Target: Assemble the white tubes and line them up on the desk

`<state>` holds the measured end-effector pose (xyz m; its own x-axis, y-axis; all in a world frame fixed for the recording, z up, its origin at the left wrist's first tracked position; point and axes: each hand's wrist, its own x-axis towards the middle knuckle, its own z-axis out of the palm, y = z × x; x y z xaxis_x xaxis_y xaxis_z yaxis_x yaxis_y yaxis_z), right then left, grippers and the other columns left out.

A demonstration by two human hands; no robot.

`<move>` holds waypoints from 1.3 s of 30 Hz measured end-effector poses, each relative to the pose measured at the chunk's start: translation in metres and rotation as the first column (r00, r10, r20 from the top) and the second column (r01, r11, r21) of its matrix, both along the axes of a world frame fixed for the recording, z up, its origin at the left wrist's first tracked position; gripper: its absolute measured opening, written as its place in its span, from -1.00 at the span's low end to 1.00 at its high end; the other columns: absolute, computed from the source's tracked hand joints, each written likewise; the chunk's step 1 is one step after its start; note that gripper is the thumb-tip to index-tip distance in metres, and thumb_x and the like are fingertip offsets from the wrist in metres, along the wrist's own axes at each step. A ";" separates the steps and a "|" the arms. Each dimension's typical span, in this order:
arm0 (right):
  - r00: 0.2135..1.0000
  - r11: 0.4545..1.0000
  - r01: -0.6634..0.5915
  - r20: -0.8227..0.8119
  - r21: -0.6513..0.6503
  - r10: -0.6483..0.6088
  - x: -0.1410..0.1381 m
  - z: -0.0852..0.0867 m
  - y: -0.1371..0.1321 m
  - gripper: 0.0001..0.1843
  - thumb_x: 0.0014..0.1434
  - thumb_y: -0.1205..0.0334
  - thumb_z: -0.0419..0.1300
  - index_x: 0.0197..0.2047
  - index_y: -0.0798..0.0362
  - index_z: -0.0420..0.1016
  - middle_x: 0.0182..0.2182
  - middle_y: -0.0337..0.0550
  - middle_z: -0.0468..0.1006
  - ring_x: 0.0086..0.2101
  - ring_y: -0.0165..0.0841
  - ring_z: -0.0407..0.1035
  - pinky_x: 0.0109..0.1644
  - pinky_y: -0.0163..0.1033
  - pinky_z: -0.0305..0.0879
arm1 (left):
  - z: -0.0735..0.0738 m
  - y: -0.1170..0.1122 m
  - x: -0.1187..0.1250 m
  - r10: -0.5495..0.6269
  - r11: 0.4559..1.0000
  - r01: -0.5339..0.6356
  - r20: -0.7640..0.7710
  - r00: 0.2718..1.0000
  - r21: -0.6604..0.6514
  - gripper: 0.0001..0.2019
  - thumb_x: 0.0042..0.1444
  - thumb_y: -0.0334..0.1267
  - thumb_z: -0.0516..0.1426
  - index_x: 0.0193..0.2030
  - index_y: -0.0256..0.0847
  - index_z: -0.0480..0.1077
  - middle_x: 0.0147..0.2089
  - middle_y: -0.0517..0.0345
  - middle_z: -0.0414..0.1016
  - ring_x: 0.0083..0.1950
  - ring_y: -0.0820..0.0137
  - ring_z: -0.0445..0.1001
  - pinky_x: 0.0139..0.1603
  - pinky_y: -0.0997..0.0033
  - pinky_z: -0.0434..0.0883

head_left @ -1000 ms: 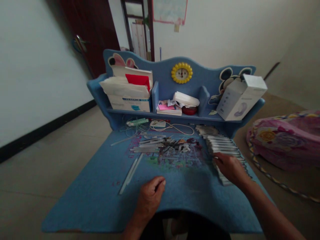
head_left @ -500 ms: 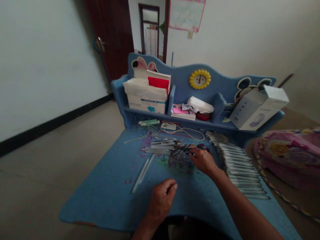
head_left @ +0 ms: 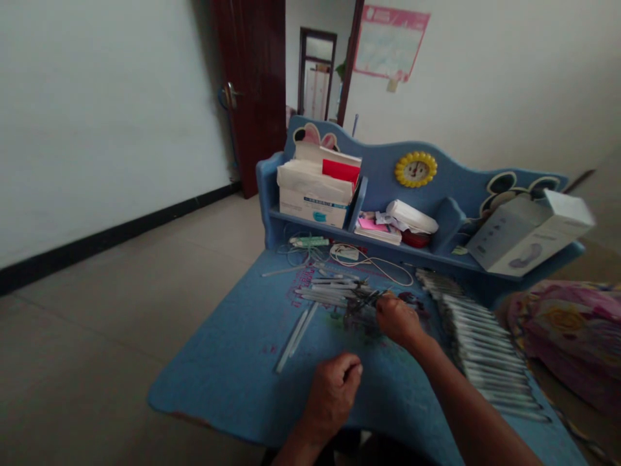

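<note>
My right hand (head_left: 398, 318) reaches over the pile's right end, fingers pinched together. What they grip is too small and blurred to make out. Beneath and left of its fingertips lies a tangle of dark, thin pen parts (head_left: 359, 303). White, translucent pen-like tubes (head_left: 326, 295) extend left from this tangle. Two more tubes (head_left: 297, 333) lie slantwise, apart from the pile. Nearer the front edge, my left hand (head_left: 334, 391) rests curled in a loose fist, nothing showing in it. To the right, a long row of similar tubes (head_left: 490, 353) lies side by side.
The blue table (head_left: 218, 369) has a raised shelf (head_left: 310, 223) along its back. On it stand a mask box (head_left: 315, 200), papers (head_left: 378, 233), a white roll (head_left: 412, 217) and a tilted white box (head_left: 531, 236). A white cord (head_left: 383, 262) loops below.
The view has swung left, so the table and shelf appear farther right. My right hand stays at the dark pile with a slight shift; my left hand stays curled near the front.
</note>
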<state>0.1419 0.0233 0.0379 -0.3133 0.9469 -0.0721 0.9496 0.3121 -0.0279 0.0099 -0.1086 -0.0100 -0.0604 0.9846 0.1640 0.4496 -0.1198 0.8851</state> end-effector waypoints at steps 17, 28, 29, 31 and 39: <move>0.967 0.986 -0.031 -0.246 0.162 0.071 0.043 -0.001 -0.114 -0.77 0.19 0.30 -0.04 -0.39 -0.02 0.40 -0.62 -0.23 0.52 -0.56 -0.34 0.45 -0.52 -0.34 0.01 | -0.008 -0.012 -0.001 0.184 0.888 -0.113 -0.119 0.976 0.445 -0.73 0.15 -0.36 0.02 -0.02 -0.25 0.36 -0.21 0.01 0.52 -0.22 0.39 0.52 -0.20 0.50 0.48; 0.901 0.943 -0.120 -0.365 0.311 0.235 0.025 -0.039 -0.138 -0.73 0.21 0.26 -0.11 -0.45 -0.02 0.33 -0.65 -0.24 0.50 -0.64 -0.39 0.42 -0.60 -0.38 0.04 | 0.002 -0.023 -0.003 0.194 0.806 0.090 -0.405 0.894 0.585 -0.78 0.18 -0.38 -0.04 -0.14 -0.26 0.40 -0.20 -0.07 0.49 -0.18 0.31 0.49 -0.17 0.40 0.49; 0.895 0.936 -0.128 -0.368 0.328 0.251 0.022 -0.041 -0.138 -0.70 0.22 0.24 -0.12 -0.46 -0.02 0.33 -0.65 -0.24 0.49 -0.66 -0.39 0.41 -0.61 -0.38 0.04 | 0.002 -0.024 -0.005 0.179 0.812 0.095 -0.400 0.899 0.576 -0.78 0.19 -0.37 -0.06 -0.18 -0.25 0.40 -0.23 -0.04 0.49 -0.21 0.33 0.49 -0.20 0.42 0.48; 0.880 0.923 -0.137 -0.383 0.360 0.281 0.018 -0.044 -0.138 -0.65 0.25 0.20 -0.15 -0.47 -0.01 0.34 -0.66 -0.25 0.47 -0.68 -0.41 0.39 -0.62 -0.38 0.04 | 0.004 -0.024 -0.007 0.136 0.828 0.110 -0.388 0.912 0.550 -0.77 0.21 -0.35 -0.08 -0.24 -0.23 0.40 -0.29 0.00 0.48 -0.27 0.37 0.49 -0.25 0.46 0.48; 0.735 0.928 -0.127 -0.595 0.350 0.325 0.004 -0.021 -0.145 -0.60 0.26 0.05 -0.14 -0.42 0.01 0.41 -0.68 -0.22 0.45 -0.67 -0.43 0.36 -0.57 -0.42 0.16 | 0.015 -0.019 -0.015 0.039 0.857 0.126 -0.307 0.951 0.499 -0.79 0.21 -0.33 -0.07 -0.27 -0.22 0.39 -0.31 0.05 0.48 -0.28 0.39 0.47 -0.24 0.47 0.45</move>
<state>0.1461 -0.1219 0.0166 -0.3982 0.7901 0.4660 0.6397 0.6033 -0.4762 -0.0052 -0.1277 0.0055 0.1127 0.7575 0.6430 0.6625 -0.5396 0.5195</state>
